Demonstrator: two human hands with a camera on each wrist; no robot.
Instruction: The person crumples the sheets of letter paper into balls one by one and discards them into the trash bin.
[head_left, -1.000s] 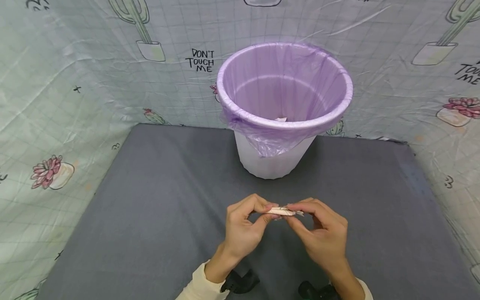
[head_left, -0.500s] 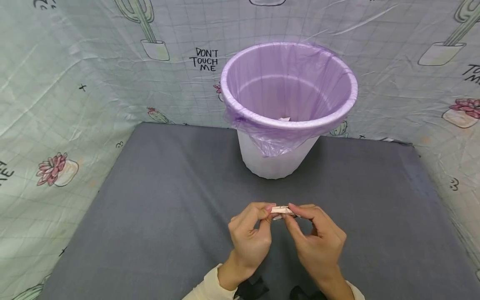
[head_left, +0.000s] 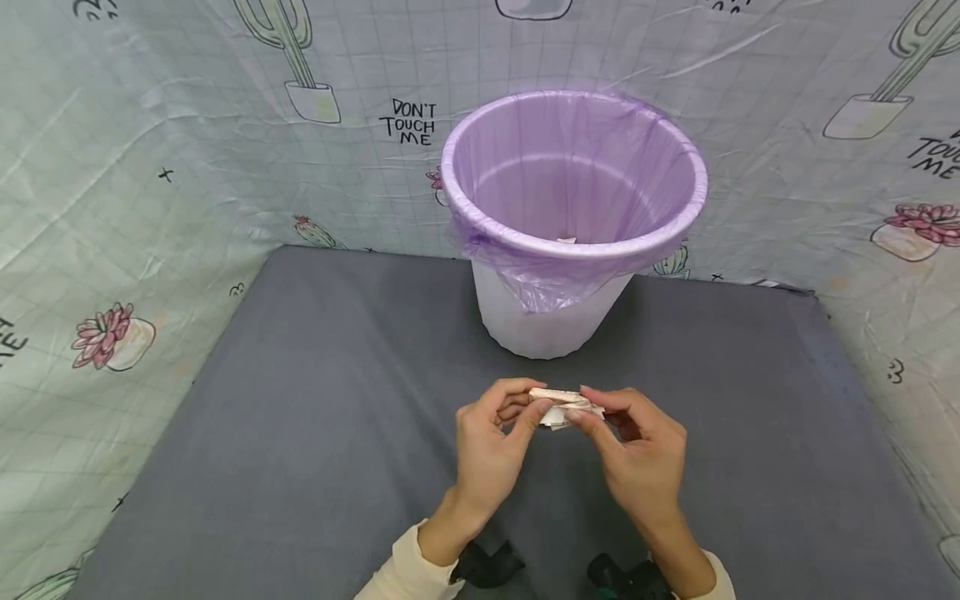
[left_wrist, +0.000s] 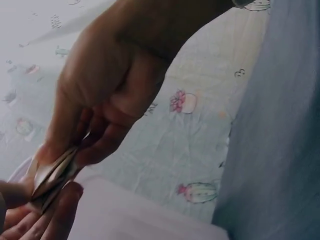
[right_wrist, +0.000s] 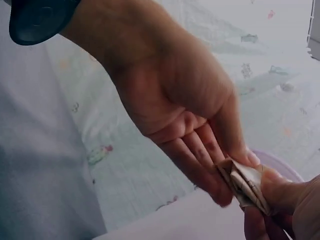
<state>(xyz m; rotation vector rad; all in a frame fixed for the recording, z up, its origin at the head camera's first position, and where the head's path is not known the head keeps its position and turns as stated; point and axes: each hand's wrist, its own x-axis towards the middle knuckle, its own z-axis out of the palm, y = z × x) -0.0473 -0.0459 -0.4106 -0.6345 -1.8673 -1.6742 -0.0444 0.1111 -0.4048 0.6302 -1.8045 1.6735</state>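
Note:
Between both hands is a small piece of folded, creased paper (head_left: 558,410), pale with dark lines on it. My left hand (head_left: 491,442) pinches its left end between thumb and fingers. The right hand (head_left: 643,450) grips the other end the same way. In the left wrist view the folded paper (left_wrist: 54,175) shows several layers pressed together, with fingertips on both sides. The right wrist view shows the paper's folds (right_wrist: 245,182) loosely stacked, thumbs lying on top. Both hands are above the grey cloth, in front of the bin.
A white bin (head_left: 551,321) lined with a purple bag (head_left: 577,196) stands at the back middle. A pale scrap (head_left: 567,240) shows inside it. Grey cloth (head_left: 337,417) covers the table, and printed curtains (head_left: 225,167) hang around three sides.
The folded paper has been turned and its layers spread wider, showing more of its pale face. Both hands have lifted slightly towards the bin. The bin stands as before.

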